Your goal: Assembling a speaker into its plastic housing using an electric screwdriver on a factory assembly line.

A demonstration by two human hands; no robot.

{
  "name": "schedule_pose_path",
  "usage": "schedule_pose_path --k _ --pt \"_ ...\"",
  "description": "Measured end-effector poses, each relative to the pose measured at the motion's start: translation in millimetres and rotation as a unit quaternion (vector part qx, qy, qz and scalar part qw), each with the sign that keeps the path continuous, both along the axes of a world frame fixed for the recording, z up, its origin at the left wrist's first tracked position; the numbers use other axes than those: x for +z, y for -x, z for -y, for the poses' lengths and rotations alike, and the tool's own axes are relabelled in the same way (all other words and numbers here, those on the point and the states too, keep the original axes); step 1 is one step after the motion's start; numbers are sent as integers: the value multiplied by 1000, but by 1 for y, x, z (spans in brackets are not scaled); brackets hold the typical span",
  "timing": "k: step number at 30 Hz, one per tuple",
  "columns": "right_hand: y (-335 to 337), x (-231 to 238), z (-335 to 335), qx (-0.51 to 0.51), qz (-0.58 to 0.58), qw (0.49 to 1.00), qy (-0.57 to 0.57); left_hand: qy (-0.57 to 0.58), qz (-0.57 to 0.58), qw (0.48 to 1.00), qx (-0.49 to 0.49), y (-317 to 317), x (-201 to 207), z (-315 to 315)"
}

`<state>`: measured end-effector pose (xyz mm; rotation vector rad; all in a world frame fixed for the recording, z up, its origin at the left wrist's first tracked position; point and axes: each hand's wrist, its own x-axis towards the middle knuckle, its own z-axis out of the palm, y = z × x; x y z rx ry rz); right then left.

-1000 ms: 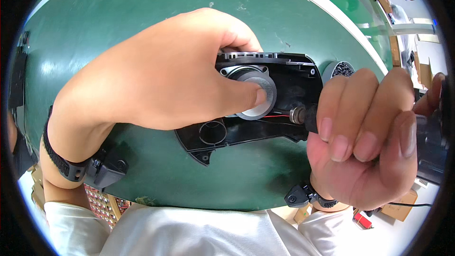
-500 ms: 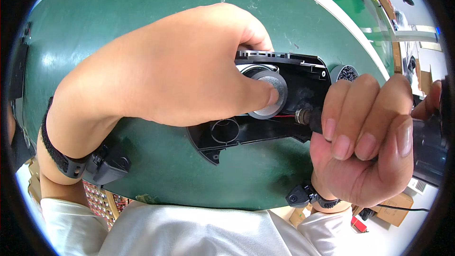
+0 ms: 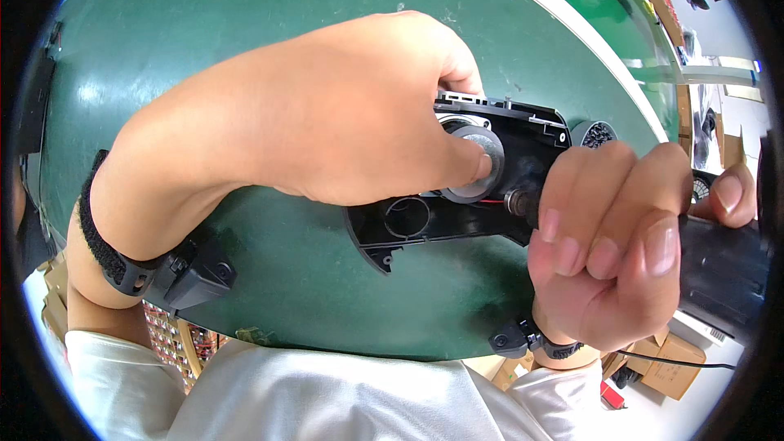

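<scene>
My left hand [image 3: 367, 114] reaches across the green table and grips a black plastic housing [image 3: 523, 163]. Its thumb presses on a round grey speaker [image 3: 487, 147] set in the housing, while the other fingers are mostly hidden behind the upper edge. In a closed fist, my right hand [image 3: 612, 245] holds a black screwdriver with a metal collar [image 3: 514, 202]. The collar points at the housing's inside, beside a thin red wire; the tip cannot be made out. An open ring and a curved lower arm of the housing show below my left hand.
A small round cup [image 3: 594, 132] of dark screws stands behind my right hand. Another person's fingers [image 3: 732, 196] rest by a dark panel [image 3: 727, 265] at the right edge. Cardboard boxes [image 3: 670, 366] lie at lower right. A white rim [image 3: 563, 12] borders the table's far side.
My left hand and the housing have shifted slightly right. My right hand has moved a little left, with the screwdriver still in its grip.
</scene>
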<state>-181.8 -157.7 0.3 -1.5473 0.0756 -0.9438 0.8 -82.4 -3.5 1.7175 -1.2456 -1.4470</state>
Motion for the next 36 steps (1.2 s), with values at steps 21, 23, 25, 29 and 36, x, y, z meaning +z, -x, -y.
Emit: schedule_pose_path --k 21,23,25,29,36 --pt "61 9 61 -267 70 961 3 -9 -66 996 53 8 16 -3" --pt "58 2 60 -281 61 958 12 -10 -65 997 51 11 18 -2" --pt "55 1 61 -282 47 958 17 -23 -78 995 65 11 18 -1" --pt "48 -1 61 -322 22 947 -5 -8 -55 997 55 12 19 -1" --pt "59 -6 65 -296 2 952 74 36 -31 997 56 11 16 -4"
